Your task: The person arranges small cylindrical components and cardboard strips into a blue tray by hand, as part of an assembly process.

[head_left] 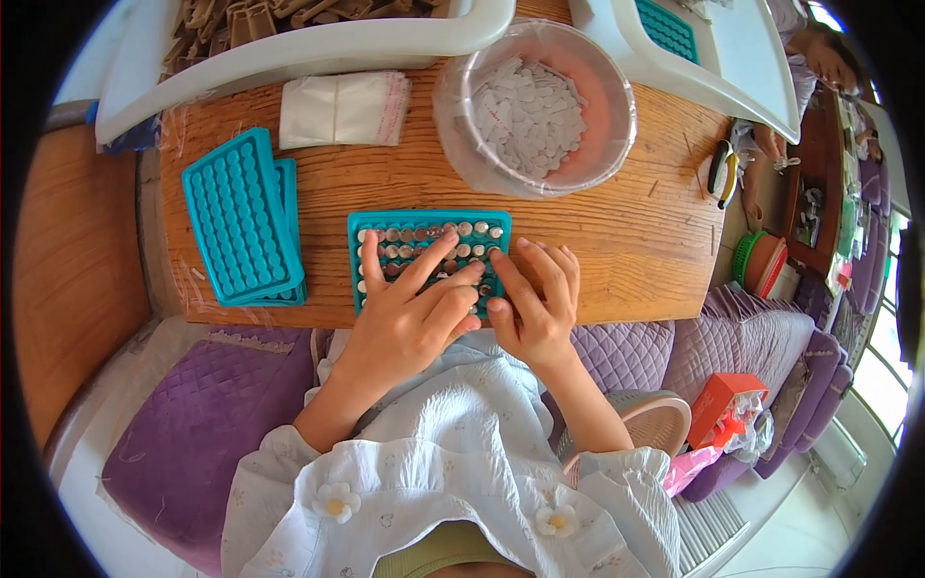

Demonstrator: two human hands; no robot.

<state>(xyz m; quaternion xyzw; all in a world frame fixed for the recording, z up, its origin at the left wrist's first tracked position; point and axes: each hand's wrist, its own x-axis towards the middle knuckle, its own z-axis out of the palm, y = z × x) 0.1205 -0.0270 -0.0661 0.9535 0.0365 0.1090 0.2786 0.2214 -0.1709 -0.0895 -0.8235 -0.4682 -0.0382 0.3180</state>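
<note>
In front of me on the wooden table lies a teal tray [429, 216] with rows of round pockets. Many pockets hold small round shiny pieces [465, 229], some silvery and some darker. My left hand [409, 306] rests over the tray, its fingers spread and touching the pieces. At the tray's right edge is my right hand [541, 301], index fingertip on the pieces and the other fingers apart. Part of the lower rows is hidden under my hands. Whether a small piece sits between any fingertips cannot be made out.
Stacked teal trays [241, 217] lie at the left, beside a bundle of clear plastic bags [342, 111]. A lined bucket [617, 144] holds white flat pieces. Behind stands a white bin [289, 50] of brown parts. Pliers [723, 173] lie at the right edge; another person [819, 63] sits beyond.
</note>
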